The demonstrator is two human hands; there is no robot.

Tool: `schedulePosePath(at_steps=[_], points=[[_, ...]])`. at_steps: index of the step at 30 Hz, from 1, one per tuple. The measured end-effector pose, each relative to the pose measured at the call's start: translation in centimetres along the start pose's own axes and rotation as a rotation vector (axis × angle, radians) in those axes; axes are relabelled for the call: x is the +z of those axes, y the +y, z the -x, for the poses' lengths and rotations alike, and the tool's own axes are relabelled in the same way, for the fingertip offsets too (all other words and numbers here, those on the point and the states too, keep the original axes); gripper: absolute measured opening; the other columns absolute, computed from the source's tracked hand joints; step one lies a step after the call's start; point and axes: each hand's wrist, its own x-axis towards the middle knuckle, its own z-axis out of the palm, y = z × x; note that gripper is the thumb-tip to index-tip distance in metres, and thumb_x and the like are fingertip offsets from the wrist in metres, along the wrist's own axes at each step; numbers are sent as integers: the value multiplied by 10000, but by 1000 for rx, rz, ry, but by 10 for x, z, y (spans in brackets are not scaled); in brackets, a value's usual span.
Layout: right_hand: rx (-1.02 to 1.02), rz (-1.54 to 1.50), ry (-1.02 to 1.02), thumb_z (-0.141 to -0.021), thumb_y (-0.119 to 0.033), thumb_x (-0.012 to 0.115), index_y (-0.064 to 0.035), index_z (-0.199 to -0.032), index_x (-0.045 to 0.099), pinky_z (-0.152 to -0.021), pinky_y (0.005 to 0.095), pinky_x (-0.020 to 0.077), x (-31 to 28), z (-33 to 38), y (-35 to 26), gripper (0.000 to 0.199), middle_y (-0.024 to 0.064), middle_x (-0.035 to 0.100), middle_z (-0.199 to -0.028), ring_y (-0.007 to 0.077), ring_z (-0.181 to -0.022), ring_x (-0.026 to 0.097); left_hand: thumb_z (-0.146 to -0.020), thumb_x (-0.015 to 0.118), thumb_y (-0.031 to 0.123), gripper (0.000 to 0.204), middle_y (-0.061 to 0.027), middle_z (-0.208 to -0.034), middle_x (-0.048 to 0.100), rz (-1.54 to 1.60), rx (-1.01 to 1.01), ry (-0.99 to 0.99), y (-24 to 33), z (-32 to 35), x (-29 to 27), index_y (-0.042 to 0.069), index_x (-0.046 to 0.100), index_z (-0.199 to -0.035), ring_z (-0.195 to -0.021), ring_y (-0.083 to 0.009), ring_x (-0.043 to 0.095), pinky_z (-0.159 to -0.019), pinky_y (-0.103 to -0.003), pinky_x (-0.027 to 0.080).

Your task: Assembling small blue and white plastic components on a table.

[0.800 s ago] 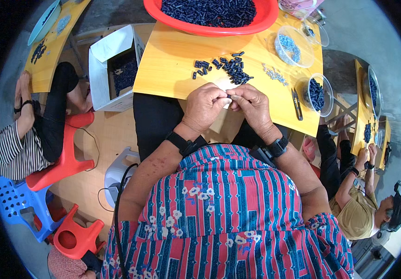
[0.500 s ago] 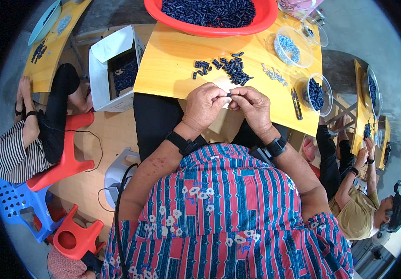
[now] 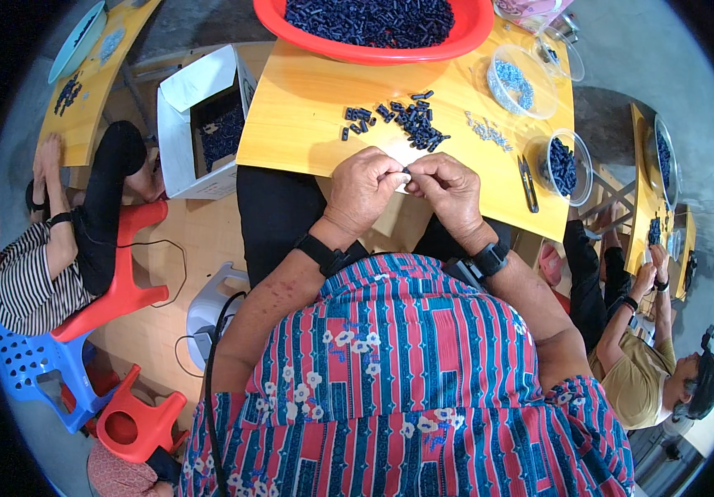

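My left hand and my right hand meet at the table's near edge. Both pinch one small dark plastic piece between thumb and fingertips, which cover most of it. Just beyond my fingers lies a loose pile of small dark blue-black plastic pieces. To its right, tiny clear-silver pieces are scattered on the wood. A slim black hand tool rests right of my right hand, beside a clear round tub of dark pieces.
A big red basin of dark pieces stands on the yellow wooden table. Behind the tub is a clear bowl with light-blue bits. An open white box sits left. People sit at tables on both sides; stools stand lower left.
My hands stay in almost the same place, with the fingertips shifting slightly around the small dark piece. At left, the other person's arms and body have moved a little.
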Motion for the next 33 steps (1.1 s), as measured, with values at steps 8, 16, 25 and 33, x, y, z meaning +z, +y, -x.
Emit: schedulePosePath(at_steps=[8,16,25,33], points=[[-224,139,-65,-824,85,670,15,-928,694,-728,283,545,-2,-2,4,128,98,670,-907,175,-830,663,-763,737,89,94,-109,-763,623,-48,76,14,1,0,0,29,675,-801,-716,-289,620,-646,-381,497],[7,339,278,-818,-54,730,-25,-870,720,-751,311,537,-21,-7,0,60,106,697,-863,207,-800,675,-807,735,49,83,-70,-759,592,-30,12,-31,2,0,-1,1,670,-828,-618,-151,573,-585,-280,470],[-316,829,157,-816,-27,721,-20,-945,732,-663,329,508,-36,-36,-16,130,120,628,-826,245,-705,616,-765,749,82,101,-94,-766,615,-32,-38,-46,4,-1,-1,29,673,-805,-683,-236,612,-639,-341,498],[-296,1069,92,-764,-32,656,-39,-814,671,-725,400,540,-38,-35,-19,53,131,634,-827,331,-825,622,-764,748,88,103,-94,-761,612,-27,-56,-51,6,0,-2,28,675,-804,-684,-239,610,-636,-339,494]])
